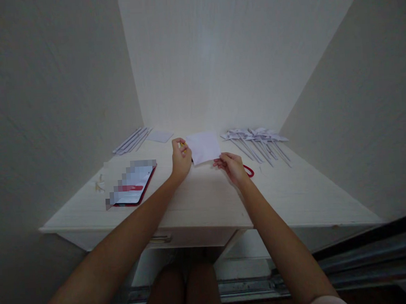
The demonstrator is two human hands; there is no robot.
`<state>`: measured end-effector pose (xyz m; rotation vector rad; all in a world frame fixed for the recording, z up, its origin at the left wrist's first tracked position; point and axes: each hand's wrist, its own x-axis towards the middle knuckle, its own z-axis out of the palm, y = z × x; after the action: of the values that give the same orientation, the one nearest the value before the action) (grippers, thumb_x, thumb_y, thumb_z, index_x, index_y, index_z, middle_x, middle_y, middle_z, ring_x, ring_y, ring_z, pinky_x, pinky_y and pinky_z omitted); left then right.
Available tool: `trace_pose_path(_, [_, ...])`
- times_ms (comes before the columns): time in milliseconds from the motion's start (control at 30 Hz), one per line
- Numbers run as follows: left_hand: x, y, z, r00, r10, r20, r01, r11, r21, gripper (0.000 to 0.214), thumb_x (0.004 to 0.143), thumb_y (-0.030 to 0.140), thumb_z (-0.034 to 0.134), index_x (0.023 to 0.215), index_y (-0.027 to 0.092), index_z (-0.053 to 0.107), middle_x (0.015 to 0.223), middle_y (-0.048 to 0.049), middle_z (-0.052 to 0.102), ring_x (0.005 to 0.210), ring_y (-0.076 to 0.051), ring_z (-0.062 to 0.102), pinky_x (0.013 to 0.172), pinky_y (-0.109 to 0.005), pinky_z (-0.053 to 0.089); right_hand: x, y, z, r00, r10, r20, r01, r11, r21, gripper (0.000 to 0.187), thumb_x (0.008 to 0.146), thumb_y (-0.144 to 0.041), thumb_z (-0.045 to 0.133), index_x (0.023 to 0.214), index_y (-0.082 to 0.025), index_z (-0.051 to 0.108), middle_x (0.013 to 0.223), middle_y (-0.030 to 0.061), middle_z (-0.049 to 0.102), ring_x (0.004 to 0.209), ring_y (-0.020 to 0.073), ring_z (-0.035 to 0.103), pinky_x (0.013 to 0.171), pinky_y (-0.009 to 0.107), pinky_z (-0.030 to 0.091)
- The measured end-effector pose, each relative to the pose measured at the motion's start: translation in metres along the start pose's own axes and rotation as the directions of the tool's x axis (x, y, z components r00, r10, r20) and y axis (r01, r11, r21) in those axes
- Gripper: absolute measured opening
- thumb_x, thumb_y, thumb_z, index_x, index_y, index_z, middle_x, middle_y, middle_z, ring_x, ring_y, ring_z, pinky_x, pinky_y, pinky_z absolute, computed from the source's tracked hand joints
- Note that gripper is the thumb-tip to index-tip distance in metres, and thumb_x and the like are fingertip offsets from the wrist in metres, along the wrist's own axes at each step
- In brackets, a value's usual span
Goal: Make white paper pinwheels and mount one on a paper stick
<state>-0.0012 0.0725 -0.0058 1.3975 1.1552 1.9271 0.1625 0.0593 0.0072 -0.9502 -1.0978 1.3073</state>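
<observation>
A white square sheet of paper [204,147] is held up a little above the desk, between both hands. My left hand [181,162] is closed at the paper's left edge, with a small yellow object [183,147] among its fingers; its kind is mostly hidden. At the lower right corner, my right hand [233,167] pinches the paper between thumb and fingers. Just beyond that wrist shows the red handle [249,171] of what looks like scissors, the rest hidden by the hand.
Folded paper pinwheels [256,135] on thin sticks lie in a pile at the back right. Rolled paper sticks [132,141] and a flat paper square [160,136] lie at the back left. A phone [133,185], partly blurred, rests at left. Walls enclose the desk [205,201].
</observation>
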Motion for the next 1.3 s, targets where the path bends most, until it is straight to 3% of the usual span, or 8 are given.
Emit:
trace_pose_path(167, [0.000, 0.007, -0.006, 0.985, 0.151, 0.085, -0.165, 0.967, 0.192, 0.023, 0.072, 0.004, 0.037, 0.073, 0.017, 0.056, 0.071, 0.0000, 0.054, 0.059, -0.009, 0.049, 0.058, -0.021, 0.040, 0.000, 0.003, 0.001, 0.996, -0.001, 0.084, 0.002, 1.000, -0.007, 0.006, 0.067, -0.017, 0.059, 0.066, -0.012, 0.055, 0.059, 0.0031, 0.064, 0.049, 0.0105, 0.059, 0.048, 0.021, 0.041])
trace_pose_path(367, [0.001, 0.006, -0.004, 0.970, 0.142, 0.195, -0.174, 0.972, 0.158, 0.031, 0.073, 0.020, 0.054, 0.103, 0.015, 0.059, 0.106, -0.0087, 0.058, 0.102, -0.020, 0.051, 0.090, -0.036, 0.039, -0.001, 0.006, 0.004, 0.988, -0.013, 0.155, 0.026, 0.996, -0.080, 0.015, 0.062, -0.022, 0.062, 0.071, -0.013, 0.055, 0.063, 0.0039, 0.065, 0.051, 0.0113, 0.059, 0.051, 0.022, 0.041])
trace_pose_path(467, [0.002, 0.005, -0.005, 0.943, 0.156, 0.293, -0.215, 0.959, 0.184, 0.048, 0.067, 0.017, 0.061, 0.115, 0.017, 0.052, 0.115, -0.0101, 0.053, 0.109, -0.021, 0.048, 0.095, -0.040, 0.037, 0.001, 0.006, 0.001, 0.984, -0.085, 0.155, 0.133, 0.933, -0.335, 0.016, 0.067, -0.026, 0.057, 0.076, -0.013, 0.057, 0.070, 0.0057, 0.066, 0.061, 0.0141, 0.061, 0.056, 0.024, 0.043])
trace_pose_path(633, [0.005, 0.009, -0.010, 0.918, 0.215, 0.333, -0.307, 0.917, 0.255, 0.051, 0.066, 0.016, 0.062, 0.116, 0.016, 0.052, 0.119, -0.0123, 0.053, 0.119, -0.025, 0.042, 0.100, -0.046, 0.031, 0.000, -0.005, -0.033, 0.960, -0.278, 0.043, 0.207, 0.596, -0.776, 0.023, 0.078, -0.025, 0.047, 0.088, -0.011, 0.062, 0.095, 0.0134, 0.063, 0.090, 0.0205, 0.056, 0.083, 0.035, 0.040])
trace_pose_path(733, [0.006, 0.016, -0.013, 0.891, 0.237, 0.388, -0.354, 0.897, 0.266, 0.052, 0.068, 0.018, 0.061, 0.119, 0.018, 0.050, 0.123, -0.0121, 0.051, 0.121, -0.026, 0.040, 0.098, -0.047, 0.034, -0.008, -0.015, -0.058, 0.984, -0.173, 0.029, 0.026, -0.018, -0.999, 0.028, 0.080, -0.025, 0.048, 0.096, -0.006, 0.062, 0.104, 0.0208, 0.058, 0.100, 0.0261, 0.051, 0.087, 0.036, 0.036])
trace_pose_path(833, [0.006, 0.026, -0.014, 0.850, 0.225, 0.477, -0.382, 0.886, 0.263, 0.054, 0.070, 0.021, 0.059, 0.123, 0.021, 0.048, 0.129, -0.0114, 0.047, 0.126, -0.028, 0.035, 0.088, -0.046, 0.044, -0.017, -0.024, -0.067, 0.996, -0.082, 0.037, 0.022, -0.174, -0.985, 0.032, 0.078, -0.030, 0.055, 0.095, -0.005, 0.064, 0.108, 0.0239, 0.055, 0.105, 0.0296, 0.049, 0.086, 0.035, 0.036])
trace_pose_path(1000, [0.018, 0.044, -0.015, 0.806, 0.251, 0.536, -0.425, 0.875, 0.230, 0.057, 0.070, 0.021, 0.060, 0.125, 0.022, 0.046, 0.131, -0.0101, 0.045, 0.124, -0.029, 0.037, 0.079, -0.038, 0.050, -0.019, -0.032, -0.060, 1.000, 0.003, 0.014, 0.014, -0.215, -0.977, 0.027, 0.078, -0.023, 0.055, 0.098, -0.006, 0.063, 0.106, 0.0249, 0.058, 0.102, 0.0302, 0.053, 0.078, 0.034, 0.039])
trace_pose_path(1300, [0.043, 0.062, -0.006, 0.757, 0.266, 0.598, -0.389, 0.917, 0.084, 0.060, 0.068, 0.022, 0.062, 0.126, 0.028, 0.046, 0.130, -0.0087, 0.043, 0.111, -0.028, 0.048, 0.057, -0.024, 0.052, 0.006, -0.045, -0.065, 0.999, -0.039, 0.028, 0.030, 0.052, -0.998, 0.016, 0.076, -0.028, 0.058, 0.072, -0.013, 0.058, 0.069, 0.0098, 0.062, 0.066, 0.0176, 0.057, 0.057, 0.025, 0.037])
